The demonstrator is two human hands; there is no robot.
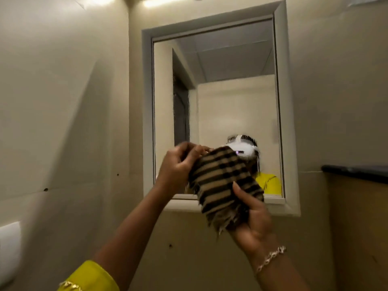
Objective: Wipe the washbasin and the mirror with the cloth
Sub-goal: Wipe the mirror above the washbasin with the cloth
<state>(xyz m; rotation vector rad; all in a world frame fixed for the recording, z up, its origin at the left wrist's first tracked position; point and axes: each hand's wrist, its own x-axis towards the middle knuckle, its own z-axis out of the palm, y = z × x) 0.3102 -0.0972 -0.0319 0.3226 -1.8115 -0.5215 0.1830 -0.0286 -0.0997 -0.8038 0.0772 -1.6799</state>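
Both hands hold a striped cloth [224, 183] up before the lower part of a wall mirror [216, 91].

The left hand [180, 164] pinches the cloth's upper edge with curled fingers; the right hand [252, 215] cups its frayed lower end, thumb pressed on the fabric; a chain bracelet [270, 258] circles the right wrist; a yellow sleeve [92, 278] covers the left arm; the mirror sits in a pale frame [288, 122] on a beige wall [63, 101]; whether the cloth touches the glass is unclear.

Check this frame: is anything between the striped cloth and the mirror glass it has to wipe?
Nothing visible. Both the left hand and right hand hold the cloth up before the mirror's lower edge; the glass is unobstructed, though contact cannot be told.
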